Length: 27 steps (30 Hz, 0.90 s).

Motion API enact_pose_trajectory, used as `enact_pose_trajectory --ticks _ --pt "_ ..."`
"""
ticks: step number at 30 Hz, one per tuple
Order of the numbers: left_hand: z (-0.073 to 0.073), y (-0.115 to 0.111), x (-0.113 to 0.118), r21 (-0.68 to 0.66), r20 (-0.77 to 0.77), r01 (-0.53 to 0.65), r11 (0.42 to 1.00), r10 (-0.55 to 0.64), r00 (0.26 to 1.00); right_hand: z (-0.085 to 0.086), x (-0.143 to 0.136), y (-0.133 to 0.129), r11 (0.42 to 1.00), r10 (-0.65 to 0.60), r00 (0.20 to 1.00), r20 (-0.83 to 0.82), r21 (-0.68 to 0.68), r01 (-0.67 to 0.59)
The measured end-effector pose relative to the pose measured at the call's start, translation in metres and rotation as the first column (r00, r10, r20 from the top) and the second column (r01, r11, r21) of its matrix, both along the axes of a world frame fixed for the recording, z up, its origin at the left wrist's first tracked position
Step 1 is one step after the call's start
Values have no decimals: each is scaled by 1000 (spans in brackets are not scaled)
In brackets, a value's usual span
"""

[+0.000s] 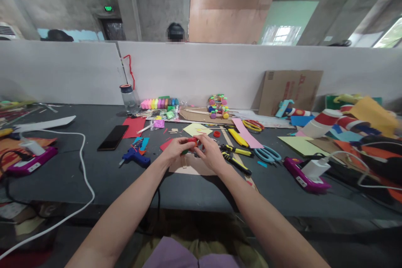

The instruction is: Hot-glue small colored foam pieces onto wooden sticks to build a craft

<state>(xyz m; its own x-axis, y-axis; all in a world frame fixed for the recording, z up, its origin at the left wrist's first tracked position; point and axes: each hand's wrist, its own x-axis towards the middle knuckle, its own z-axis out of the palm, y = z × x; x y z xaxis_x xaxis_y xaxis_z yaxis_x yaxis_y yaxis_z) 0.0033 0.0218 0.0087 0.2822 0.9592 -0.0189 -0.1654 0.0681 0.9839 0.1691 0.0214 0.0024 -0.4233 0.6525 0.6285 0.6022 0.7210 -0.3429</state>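
My left hand (176, 149) and my right hand (211, 150) meet over the middle of the table, fingers closed around a small red and green piece (192, 140). Its kind is hard to make out, as the fingers cover much of it. Under the hands lies a sheet of tan card (201, 167), with a few thin wooden sticks (184, 162) on it. A red ring (216, 134) is just beyond my right hand. Right of that hand are yellow-and-black pliers (237, 163). A blue glue gun (137, 157) rests left of my left hand.
A black phone (113, 137) and a water bottle (128, 98) are on the left. Blue-handled scissors (267, 154), a yellow cutter (238, 137) and a purple power strip (306, 178) are on the right. A white cable (84, 163) trails over the left edge. A white partition (194, 67) stands behind.
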Motion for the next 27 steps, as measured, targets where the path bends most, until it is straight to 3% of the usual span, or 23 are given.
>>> enact_pose_trajectory --ticks 17,22,27 --pt "-7 4 -5 -3 -44 54 999 -54 998 2 0 -1 1000 4 1000 8 4 -4" --pt "-5 3 -5 23 -99 62 998 -60 993 2 1 -2 999 53 998 26 3 -53" --pt "1 -2 -3 -4 -91 102 995 -102 991 1 2 0 1000 5 1000 -24 -3 -5"
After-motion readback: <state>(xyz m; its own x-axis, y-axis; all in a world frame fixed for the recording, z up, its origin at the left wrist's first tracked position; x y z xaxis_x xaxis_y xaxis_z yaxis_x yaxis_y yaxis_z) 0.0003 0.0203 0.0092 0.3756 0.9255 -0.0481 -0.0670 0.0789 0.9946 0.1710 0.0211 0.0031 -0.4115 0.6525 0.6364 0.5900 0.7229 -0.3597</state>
